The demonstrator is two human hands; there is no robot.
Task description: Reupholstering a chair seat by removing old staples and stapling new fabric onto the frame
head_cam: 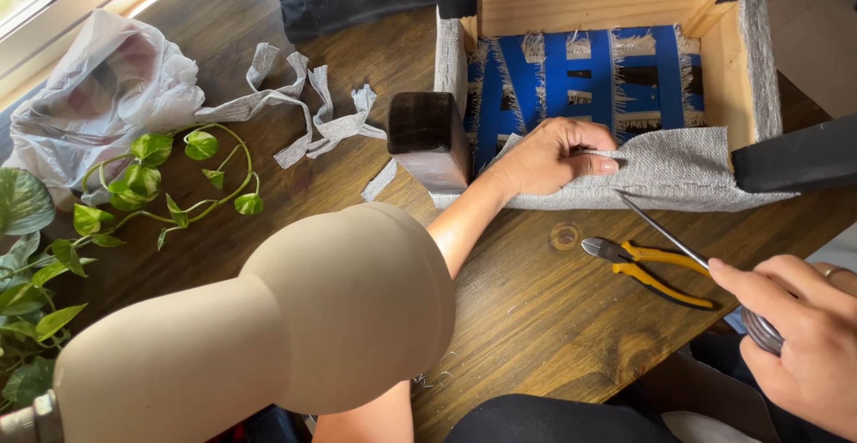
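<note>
Upturned wooden seat frame (616, 1) is lying on the table (527, 291), grey fabric (678, 171) along its near edge.
Your left hand (553, 153) is pinching that fabric; your right hand (794, 340) is gripping a thin metal tool (665, 233), fingers curled, just above yellow-handled pliers (647, 269).

Grey woven upholstery fabric (678, 171) lies folded over the near edge of an upturned wooden seat frame (728, 59), blue webbing (571, 73) visible inside. Slim metal screwdriver (665, 233) angled, tip touching the fabric's lower edge, shaft running down-right above the wooden table.
</note>
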